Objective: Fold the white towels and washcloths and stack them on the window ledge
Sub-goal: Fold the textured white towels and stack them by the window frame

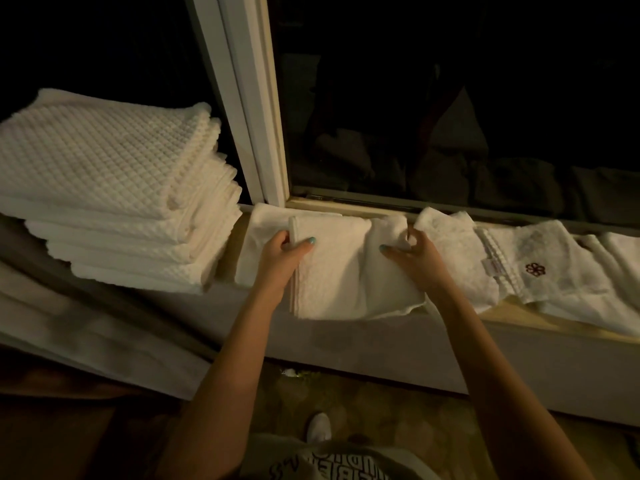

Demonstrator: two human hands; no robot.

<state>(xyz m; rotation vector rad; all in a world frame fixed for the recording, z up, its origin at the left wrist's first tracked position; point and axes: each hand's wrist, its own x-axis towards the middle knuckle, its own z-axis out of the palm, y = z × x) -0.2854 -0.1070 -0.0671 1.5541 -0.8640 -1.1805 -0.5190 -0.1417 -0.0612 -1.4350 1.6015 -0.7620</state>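
A white washcloth (332, 271) lies partly folded at the middle of the window ledge (512, 318), its front edge hanging over the ledge. My left hand (282, 258) grips its folded left edge, thumb on top. My right hand (414, 254) pinches the cloth's upper right corner. Under it lies another flat white cloth (258, 233). To the left stands a tall stack of folded waffle-weave towels (114, 188). Right of my hands, unfolded white washcloths (450, 237) lie spread along the ledge, one with a dark flower emblem (535, 269).
Dark window glass (450, 98) and a white frame post (249, 109) rise right behind the ledge. A pale padded surface (86, 323) sits lower left. Patterned floor and my white shoe (318, 427) are below.
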